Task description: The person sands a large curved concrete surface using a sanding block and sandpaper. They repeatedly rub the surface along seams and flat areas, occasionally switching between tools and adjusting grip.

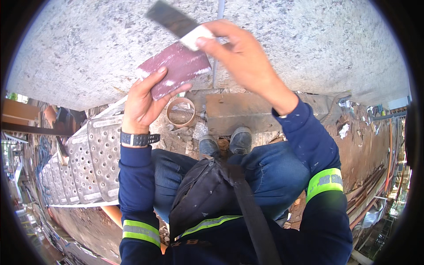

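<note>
My left hand (141, 106) is closed on a stiff maroon rectangular sheet (181, 68), thumb on its upper face and fingers underneath. White smears mark the sheet's face and edges. Above its far edge, my right hand (240, 55) grips a flat dark blade (172, 18), perhaps a putty knife, by its white end (197, 37). That end is partly covered by my fingers and slightly blurred. The white end overlaps the sheet's top corner in the picture; I cannot tell whether they touch. Both hands are in front of a speckled grey wall (309, 48).
Below my hands, a round tan container (181, 112) stands amid rubble near my shoes (240, 140). A heavy brown beam (256, 110) lies along the wall's foot. Perforated metal planks (104, 154) are at left; long strips and pipes (371, 194) lie at right.
</note>
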The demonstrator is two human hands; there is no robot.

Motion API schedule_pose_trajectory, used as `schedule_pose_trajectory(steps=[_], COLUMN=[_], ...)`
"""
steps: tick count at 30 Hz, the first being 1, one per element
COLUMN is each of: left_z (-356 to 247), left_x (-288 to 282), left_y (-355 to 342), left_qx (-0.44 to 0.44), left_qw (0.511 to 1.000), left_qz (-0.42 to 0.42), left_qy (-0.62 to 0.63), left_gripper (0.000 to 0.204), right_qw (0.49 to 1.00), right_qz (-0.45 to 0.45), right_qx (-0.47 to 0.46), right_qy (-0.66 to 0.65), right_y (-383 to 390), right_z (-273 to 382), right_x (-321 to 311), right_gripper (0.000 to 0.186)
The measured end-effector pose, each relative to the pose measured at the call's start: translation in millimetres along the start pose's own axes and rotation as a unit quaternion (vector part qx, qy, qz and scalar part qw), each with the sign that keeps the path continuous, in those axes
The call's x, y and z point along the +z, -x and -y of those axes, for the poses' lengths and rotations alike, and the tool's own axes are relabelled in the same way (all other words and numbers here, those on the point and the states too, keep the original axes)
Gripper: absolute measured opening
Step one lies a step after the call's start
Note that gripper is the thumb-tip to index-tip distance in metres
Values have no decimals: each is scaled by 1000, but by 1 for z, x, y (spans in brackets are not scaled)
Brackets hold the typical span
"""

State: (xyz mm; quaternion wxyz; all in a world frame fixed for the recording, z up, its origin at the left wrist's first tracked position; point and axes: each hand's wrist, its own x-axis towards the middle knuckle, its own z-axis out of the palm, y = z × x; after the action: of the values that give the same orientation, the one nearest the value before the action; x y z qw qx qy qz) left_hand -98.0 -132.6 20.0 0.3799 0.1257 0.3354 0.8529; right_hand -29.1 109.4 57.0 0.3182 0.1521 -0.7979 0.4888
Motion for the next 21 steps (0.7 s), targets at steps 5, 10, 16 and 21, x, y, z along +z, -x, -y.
schedule_pose_trajectory(steps=[5,10,16,21], left_z=[18,34,50,50], left_x=[22,74,104,92], left_y=[-13,2,11,14], left_qx=[48,89,169,223], left_qw=[992,993,980,962], left_qz=[-99,-67,-30,-33], left_qy=[-58,-32,101,154], left_gripper=[33,35,41,46], right_qw=[957,918,950,963], right_qz=[78,120,105,207], right_qx=[237,321,254,-67], right_qy=[-149,-199,-151,159], right_y=[30,73,49,19], right_z=[5,-12,30,40], right_x=[-63,-87,-82,-53], right_gripper=[29,26,38,52])
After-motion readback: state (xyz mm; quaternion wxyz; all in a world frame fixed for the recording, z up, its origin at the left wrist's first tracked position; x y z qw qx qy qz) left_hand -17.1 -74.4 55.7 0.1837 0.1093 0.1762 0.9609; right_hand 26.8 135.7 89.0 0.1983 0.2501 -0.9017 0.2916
